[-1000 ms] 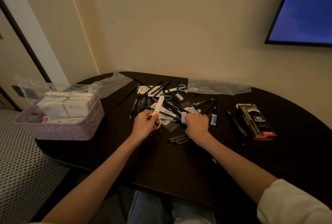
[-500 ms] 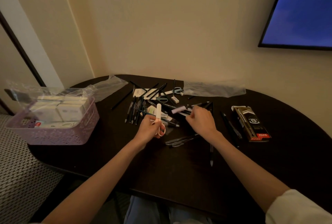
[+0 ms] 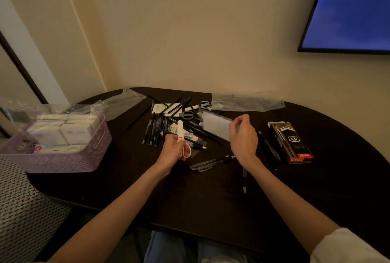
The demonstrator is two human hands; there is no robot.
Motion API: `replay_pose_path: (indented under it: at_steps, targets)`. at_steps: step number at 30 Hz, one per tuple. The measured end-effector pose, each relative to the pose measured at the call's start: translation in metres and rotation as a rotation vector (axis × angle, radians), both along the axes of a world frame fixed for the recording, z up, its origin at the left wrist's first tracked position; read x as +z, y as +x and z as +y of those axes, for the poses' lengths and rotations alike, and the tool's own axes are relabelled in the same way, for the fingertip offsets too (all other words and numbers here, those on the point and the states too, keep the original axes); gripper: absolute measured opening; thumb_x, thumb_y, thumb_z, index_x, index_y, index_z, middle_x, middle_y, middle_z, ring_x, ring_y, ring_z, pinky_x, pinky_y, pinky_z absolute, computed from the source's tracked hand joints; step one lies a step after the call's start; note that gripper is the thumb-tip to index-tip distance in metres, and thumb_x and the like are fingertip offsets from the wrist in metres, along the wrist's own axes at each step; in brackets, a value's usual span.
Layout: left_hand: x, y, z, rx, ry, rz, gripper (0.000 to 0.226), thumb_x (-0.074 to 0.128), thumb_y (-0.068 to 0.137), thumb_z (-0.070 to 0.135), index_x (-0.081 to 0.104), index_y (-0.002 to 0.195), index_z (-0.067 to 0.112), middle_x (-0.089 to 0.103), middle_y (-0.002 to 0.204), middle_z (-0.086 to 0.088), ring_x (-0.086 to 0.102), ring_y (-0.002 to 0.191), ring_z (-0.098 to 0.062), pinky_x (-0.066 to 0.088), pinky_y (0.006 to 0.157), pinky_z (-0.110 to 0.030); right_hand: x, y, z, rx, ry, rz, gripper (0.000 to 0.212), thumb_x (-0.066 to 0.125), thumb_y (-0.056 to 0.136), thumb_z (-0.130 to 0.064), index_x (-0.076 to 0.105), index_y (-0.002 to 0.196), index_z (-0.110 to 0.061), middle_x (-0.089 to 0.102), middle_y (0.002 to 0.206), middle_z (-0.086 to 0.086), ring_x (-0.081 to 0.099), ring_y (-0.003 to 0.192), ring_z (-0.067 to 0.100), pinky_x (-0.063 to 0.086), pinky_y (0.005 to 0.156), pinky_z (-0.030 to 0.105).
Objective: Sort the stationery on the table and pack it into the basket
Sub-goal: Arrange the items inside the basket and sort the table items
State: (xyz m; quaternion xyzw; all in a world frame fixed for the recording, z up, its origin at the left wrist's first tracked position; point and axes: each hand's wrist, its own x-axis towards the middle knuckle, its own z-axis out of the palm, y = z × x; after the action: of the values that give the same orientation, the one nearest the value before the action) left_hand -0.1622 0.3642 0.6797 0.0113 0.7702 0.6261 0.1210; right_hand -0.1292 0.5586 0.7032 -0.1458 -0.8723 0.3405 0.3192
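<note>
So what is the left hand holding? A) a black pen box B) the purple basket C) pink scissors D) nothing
C: the left hand grips the pink scissors by their handles, with the capped white blade end pointing up over the pile of pens.

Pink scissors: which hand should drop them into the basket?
Left. The left hand already grips the pink scissors and is nearer the basket; the right hand holds a clear bag.
</note>
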Motion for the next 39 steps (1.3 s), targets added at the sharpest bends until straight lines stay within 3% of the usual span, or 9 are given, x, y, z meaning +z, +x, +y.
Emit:
replay_pose_path:
  at_steps: [5, 8, 12, 17, 23, 27, 31, 35, 39]
  targets:
    - [0.005, 0.004, -0.002, 0.014, 0.098, 0.135, 0.037, 0.043, 0.102, 0.02, 0.028, 0.133, 0.035, 0.059, 0.08, -0.007, 0.059, 0.07, -0.016, 0.049, 0.062, -0.028, -0.002, -0.006, -0.004, 0.015, -0.588, -0.028, 0.018, 0.042, 0.1, -0.019, 0.055, 0.104, -0.007, 0.054, 0.089, 0.002, 0.053, 0.081, 0.012, 0.041, 0.066, 0.023]
    - [0.009, 0.007, -0.003, -0.026, 0.086, 0.204, 0.025, 0.038, 0.103, 0.036, 0.048, 0.125, 0.03, 0.056, 0.073, -0.004, 0.057, 0.066, -0.014, 0.048, 0.06, -0.026, -0.007, -0.005, -0.007, 0.096, -0.803, -0.117, 0.02, 0.041, 0.099, -0.018, 0.056, 0.098, -0.006, 0.055, 0.101, 0.009, 0.052, 0.085, 0.011, 0.038, 0.064, 0.019]
    - [0.015, 0.011, -0.004, -0.047, 0.149, 0.123, 0.033, 0.041, 0.099, 0.044, 0.061, 0.102, 0.019, 0.057, 0.074, -0.002, 0.056, 0.066, -0.011, 0.047, 0.061, -0.024, -0.013, 0.0, -0.01, 0.131, -0.752, -0.169, 0.025, 0.04, 0.101, -0.023, 0.058, 0.105, -0.007, 0.055, 0.102, 0.006, 0.053, 0.092, 0.013, 0.039, 0.069, 0.022]
    - [0.016, 0.012, -0.009, -0.054, 0.272, 0.056, 0.034, 0.053, 0.095, 0.04, 0.061, 0.116, 0.015, 0.06, 0.097, -0.007, 0.056, 0.076, -0.012, 0.047, 0.065, -0.024, -0.018, 0.01, -0.017, 0.212, -0.738, -0.166, 0.023, 0.038, 0.103, -0.026, 0.057, 0.103, -0.014, 0.056, 0.097, 0.001, 0.052, 0.086, 0.008, 0.042, 0.074, 0.025]
    - [0.023, 0.011, -0.017, -0.037, 0.375, -0.041, 0.044, 0.053, 0.093, 0.045, 0.064, 0.114, 0.008, 0.062, 0.091, -0.007, 0.056, 0.073, -0.013, 0.045, 0.069, -0.026, -0.021, 0.014, -0.017, 0.211, -0.7, -0.129, 0.022, 0.036, 0.103, -0.026, 0.054, 0.107, -0.013, 0.052, 0.096, -0.003, 0.05, 0.085, 0.004, 0.039, 0.068, 0.018]
    - [0.032, 0.011, -0.019, 0.059, 0.219, 0.146, 0.013, 0.065, 0.089, 0.017, 0.07, 0.101, 0.014, 0.063, 0.101, -0.006, 0.055, 0.079, -0.012, 0.047, 0.066, -0.022, -0.021, 0.012, -0.019, 0.212, -0.73, -0.169, 0.02, 0.038, 0.103, -0.025, 0.053, 0.107, -0.014, 0.053, 0.097, -0.004, 0.053, 0.087, 0.006, 0.048, 0.074, 0.023]
    - [0.044, 0.011, -0.029, 0.06, 0.067, 0.343, 0.01, 0.064, 0.089, 0.013, 0.07, 0.096, 0.016, 0.063, 0.099, -0.001, 0.055, 0.077, -0.007, 0.048, 0.063, -0.018, -0.018, 0.007, -0.022, 0.286, -0.695, -0.281, 0.019, 0.043, 0.1, -0.019, 0.061, 0.096, -0.016, 0.059, 0.101, 0.001, 0.057, 0.095, 0.011, 0.05, 0.083, 0.029]
    - [0.058, 0.01, -0.04, -0.051, -0.077, 0.514, 0.009, 0.066, 0.088, 0.013, 0.072, 0.094, 0.015, 0.063, 0.095, 0.0, 0.058, 0.077, -0.005, 0.049, 0.062, -0.017, 0.01, 0.001, -0.028, 0.361, -0.509, -0.097, 0.018, 0.052, 0.097, -0.021, 0.064, 0.108, -0.013, 0.061, 0.099, -0.005, 0.056, 0.096, 0.004, 0.042, 0.075, 0.015]
    - [0.067, 0.008, -0.046, -0.169, -0.235, 0.66, 0.008, 0.068, 0.086, 0.014, 0.072, 0.092, 0.016, 0.063, 0.094, -0.001, 0.058, 0.089, -0.011, 0.048, 0.079, -0.021, 0.062, -0.004, -0.045, 0.614, -0.386, 0.027, 0.021, 0.06, 0.094, -0.025, 0.067, 0.111, -0.016, 0.068, 0.105, -0.005, 0.061, 0.1, 0.003, 0.047, 0.085, 0.015]
